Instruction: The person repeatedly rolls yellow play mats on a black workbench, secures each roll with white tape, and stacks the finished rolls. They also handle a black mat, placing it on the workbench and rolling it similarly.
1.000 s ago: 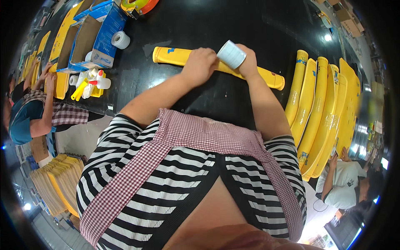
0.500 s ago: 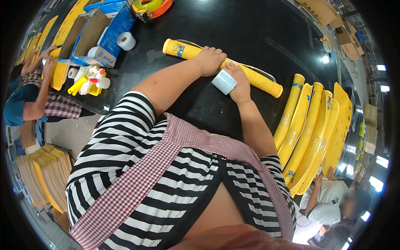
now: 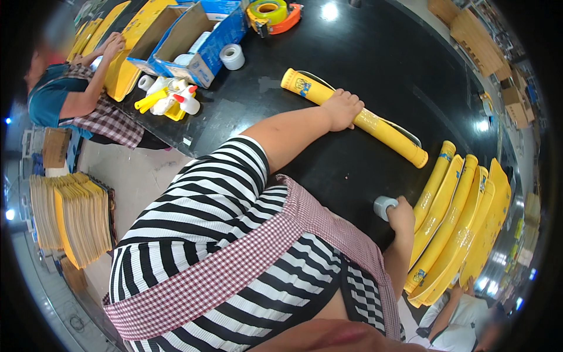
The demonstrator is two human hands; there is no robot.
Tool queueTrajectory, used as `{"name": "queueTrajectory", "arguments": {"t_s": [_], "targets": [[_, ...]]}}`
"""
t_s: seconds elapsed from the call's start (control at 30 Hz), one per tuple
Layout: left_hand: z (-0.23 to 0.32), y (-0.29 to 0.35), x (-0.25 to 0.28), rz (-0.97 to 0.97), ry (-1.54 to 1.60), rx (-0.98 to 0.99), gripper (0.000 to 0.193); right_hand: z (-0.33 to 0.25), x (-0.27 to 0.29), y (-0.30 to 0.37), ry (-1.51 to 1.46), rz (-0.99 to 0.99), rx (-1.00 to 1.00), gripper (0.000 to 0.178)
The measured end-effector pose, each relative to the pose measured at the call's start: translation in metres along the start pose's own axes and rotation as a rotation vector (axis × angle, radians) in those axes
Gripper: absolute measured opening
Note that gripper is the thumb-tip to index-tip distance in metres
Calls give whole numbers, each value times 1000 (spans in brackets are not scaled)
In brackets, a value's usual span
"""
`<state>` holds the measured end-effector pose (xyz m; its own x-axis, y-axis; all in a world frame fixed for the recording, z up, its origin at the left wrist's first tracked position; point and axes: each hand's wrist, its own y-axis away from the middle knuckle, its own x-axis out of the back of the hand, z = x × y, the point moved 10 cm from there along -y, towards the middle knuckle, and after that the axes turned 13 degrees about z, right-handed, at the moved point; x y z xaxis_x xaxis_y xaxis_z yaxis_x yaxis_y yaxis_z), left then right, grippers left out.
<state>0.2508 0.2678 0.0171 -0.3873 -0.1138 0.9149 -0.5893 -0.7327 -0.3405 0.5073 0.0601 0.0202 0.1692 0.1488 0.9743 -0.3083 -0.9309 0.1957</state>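
A rolled yellow mat (image 3: pixel 390 138) with printed blue figures lies slantwise on the black table. My left hand (image 3: pixel 342 110) is closed over its middle, fingers curled across the top. Shiny clear tape shows on the roll just right of those fingers, and a pale cord or strip runs along its far side. Nearer to my body, my right hand (image 3: pixel 402 215) grips a roll of clear tape (image 3: pixel 384 207), with its fingers partly hidden. That hand is away from the mat, close to several taped yellow rolls (image 3: pixel 437 205) lying side by side at the right.
Blue cardboard boxes (image 3: pixel 220 38), a white tape roll (image 3: pixel 232 57) and a yellow tray (image 3: pixel 176 111) with white bottles stand at left. Tape dispensers (image 3: pixel 272 14) lie behind. A co-worker (image 3: pixel 76 97) works at far left; another person (image 3: pixel 454 320) is at lower right.
My right hand has left the rolled mat and drawn back toward the near right, carrying the tape roll. My left hand stays on the mat. The whole view has shifted.
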Motion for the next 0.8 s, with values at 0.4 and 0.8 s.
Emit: {"name": "queueTrajectory", "arguments": {"t_s": [0.4,0.8], "targets": [[11,25,0,150,-35,-48,66,58,-61,-19,-310,-59,-117,32],[19,44,-9,210,-136,-77,68,55,-62,-19,-415,-73,-149,31]]}}
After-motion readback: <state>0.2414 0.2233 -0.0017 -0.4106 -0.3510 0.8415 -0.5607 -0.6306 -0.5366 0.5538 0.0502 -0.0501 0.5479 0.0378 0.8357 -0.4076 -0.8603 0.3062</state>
